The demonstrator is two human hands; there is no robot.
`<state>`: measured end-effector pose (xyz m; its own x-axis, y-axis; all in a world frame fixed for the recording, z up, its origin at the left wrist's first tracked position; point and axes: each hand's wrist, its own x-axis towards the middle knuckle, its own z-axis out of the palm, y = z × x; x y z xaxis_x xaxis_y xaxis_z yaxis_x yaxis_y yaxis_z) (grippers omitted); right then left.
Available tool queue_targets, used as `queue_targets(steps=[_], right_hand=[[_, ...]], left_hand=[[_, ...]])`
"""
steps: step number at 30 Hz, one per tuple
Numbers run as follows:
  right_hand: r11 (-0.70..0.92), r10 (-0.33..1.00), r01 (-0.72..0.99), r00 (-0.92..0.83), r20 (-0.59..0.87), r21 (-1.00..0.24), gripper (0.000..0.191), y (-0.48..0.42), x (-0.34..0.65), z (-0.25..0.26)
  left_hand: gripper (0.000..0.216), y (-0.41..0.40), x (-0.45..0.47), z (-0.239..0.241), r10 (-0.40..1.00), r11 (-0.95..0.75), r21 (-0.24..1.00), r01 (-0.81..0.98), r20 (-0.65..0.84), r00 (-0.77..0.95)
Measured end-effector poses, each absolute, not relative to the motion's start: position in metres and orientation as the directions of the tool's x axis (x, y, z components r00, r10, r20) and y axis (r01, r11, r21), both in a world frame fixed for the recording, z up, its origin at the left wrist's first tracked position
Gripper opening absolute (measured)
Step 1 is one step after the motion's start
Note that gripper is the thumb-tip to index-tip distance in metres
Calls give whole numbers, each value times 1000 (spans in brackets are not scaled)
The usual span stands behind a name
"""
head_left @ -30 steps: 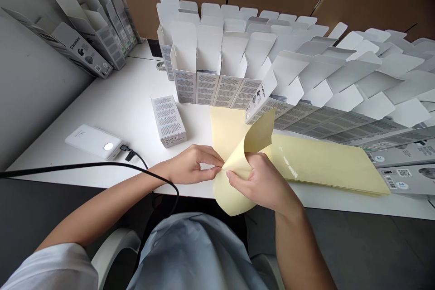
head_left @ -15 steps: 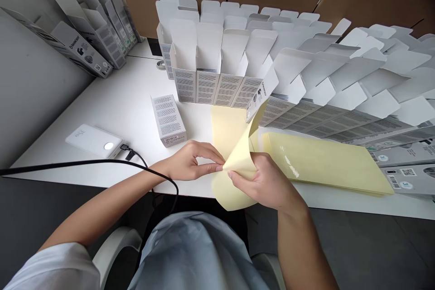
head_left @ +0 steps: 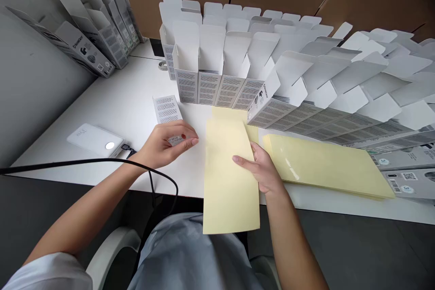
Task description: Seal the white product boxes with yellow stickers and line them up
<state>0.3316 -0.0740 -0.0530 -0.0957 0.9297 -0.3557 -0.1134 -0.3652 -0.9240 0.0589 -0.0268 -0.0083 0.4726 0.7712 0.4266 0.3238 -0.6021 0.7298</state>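
Note:
My right hand [head_left: 263, 167] grips the right edge of a pale yellow paper sheet [head_left: 231, 181], thumb on top and fingers beneath. The sheet lies nearly flat and reaches past the table's front edge. Another yellow sheet [head_left: 253, 133] shows partly under it. To the left, my left hand [head_left: 166, 142] hovers apart from the sheet with thumb and fingertips pinched together. A small dark reddish spot shows by the fingers; what they hold, if anything, I cannot make out. Behind that hand a small white printed box [head_left: 167, 108] stands partly hidden.
Rows of white boxes with raised flaps [head_left: 210, 84] line the back of the table [head_left: 102, 104]. A stack of yellow sheets [head_left: 326, 163] lies at right. On the left are a white power bank [head_left: 95, 139] and a black cable [head_left: 84, 161]. More boxes [head_left: 84, 50] stand far left.
The yellow sheet, curled up between both hands before, now lies flattened out in my right hand. My left hand has moved away from it to the left, in front of the small box.

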Motion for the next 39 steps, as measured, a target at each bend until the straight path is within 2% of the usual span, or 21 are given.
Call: queue_targets(steps=[3, 5, 6, 8, 10, 11, 12, 14, 16, 17, 19, 21, 26, 34, 37, 39], right_hand=[[-321, 946, 7, 50, -320, -947, 93, -62, 328, -70], [-324, 942, 268, 176, -284, -907, 101, -54, 326, -74], [-326, 941, 438, 236, -243, -838, 100, -51, 325, -75], [-294, 952, 736, 284, -116, -609, 87, -47, 322, -72], [-221, 964, 884, 261, 43, -412, 70, -46, 317, -66], [-184, 960, 907, 249, 131, -379, 60, -47, 313, -62], [-144, 948, 900, 245, 204, -410, 49, -49, 308, -58], [-21, 951, 754, 218, 219, -657, 28, -54, 296, -49], [32, 996, 354, 67, 59, -935, 25, -59, 278, -38], [-34, 998, 126, -56, -42, -991, 28, -61, 269, -32], [-226, 956, -191, -234, -179, -955, 29, -63, 251, -22], [-347, 917, -334, -318, -242, -876, 26, -64, 236, -16], [-397, 901, -414, -346, -262, -819, 26, -64, 222, -14], [-393, 914, -371, -261, -311, -842, 26, -60, 212, -16], [-328, 937, -304, -221, -269, -894, 25, -59, 211, -20], [-243, 961, -189, -183, -209, -952, 25, -58, 214, -23]], left_hand=[[14, -26, 50, -7, 776, -614, 705, 356, 456, 436], [13, -25, 46, -8, 752, -657, 638, 403, 513, 414], [12, -24, 44, -9, 732, -681, 587, 437, 552, 398], [12, -22, 40, -12, 682, -714, 472, 518, 637, 360], [12, -20, 36, -15, 626, -720, 365, 590, 708, 326], [10, -20, 34, -17, 591, -723, 308, 619, 739, 322], [9, -20, 32, -19, 542, -730, 238, 641, 773, 330], [11, -21, 29, -22, 401, -740, 52, 671, 834, 379], [19, -23, 28, -23, 248, -715, -154, 682, 857, 453], [23, -25, 27, -23, 186, -695, -236, 679, 853, 487], [31, -28, 25, -23, 114, -668, -338, 664, 834, 539], [36, -30, 22, -23, 82, -669, -378, 640, 818, 569], [36, -33, 16, -23, 58, -681, -424, 597, 781, 621], [23, -36, 14, -22, 52, -679, -465, 568, 741, 669], [22, -36, 11, -27, 57, -699, -452, 555, 738, 672], [28, -33, 8, -34, 79, -727, -402, 557, 756, 650]])
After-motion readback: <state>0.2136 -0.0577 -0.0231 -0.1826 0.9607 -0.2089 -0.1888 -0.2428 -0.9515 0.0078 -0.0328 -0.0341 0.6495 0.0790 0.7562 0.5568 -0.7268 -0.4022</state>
